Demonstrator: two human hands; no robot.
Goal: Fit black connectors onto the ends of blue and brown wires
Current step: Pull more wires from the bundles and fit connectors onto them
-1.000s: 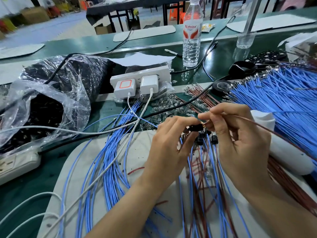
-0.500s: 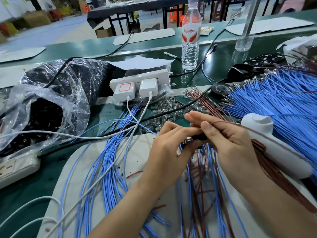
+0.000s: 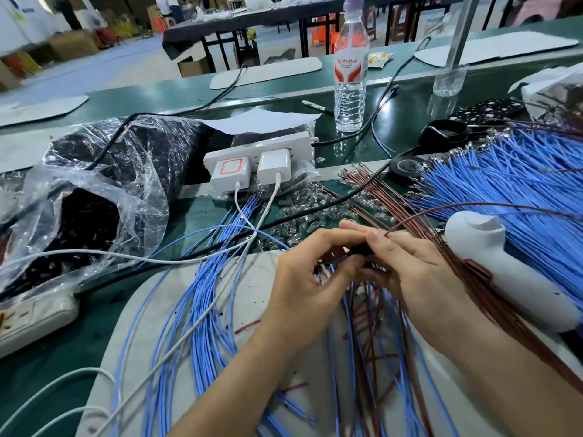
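Here the step in hand looks like seating one brown wire (image 3: 473, 204) into a black connector (image 3: 359, 250). The two hands meet over the far edge of the pale mat (image 3: 249, 291) on the green tabletop (image 3: 403, 121), backs toward the camera. The left hand (image 3: 310, 279) comes in from lower left, its fingers (image 3: 331, 238) curled and pinching the black connector, which shows only as a dark sliver between the fingertips of both hands. The right hand (image 3: 419, 279) comes in from lower right. Its thumb and forefinger are pressed together on the brown wire close to its end, and the wire arcs away up and to the right over the heap of blue wires (image 3: 504, 184). Whether the wire's tip is already inside the connector cannot be told, since the fingers hide the joint. The next move, I judge, calls for a straight push along the connector's length with the left pinch held firm; a thin wire pushed askew would likely buckle.
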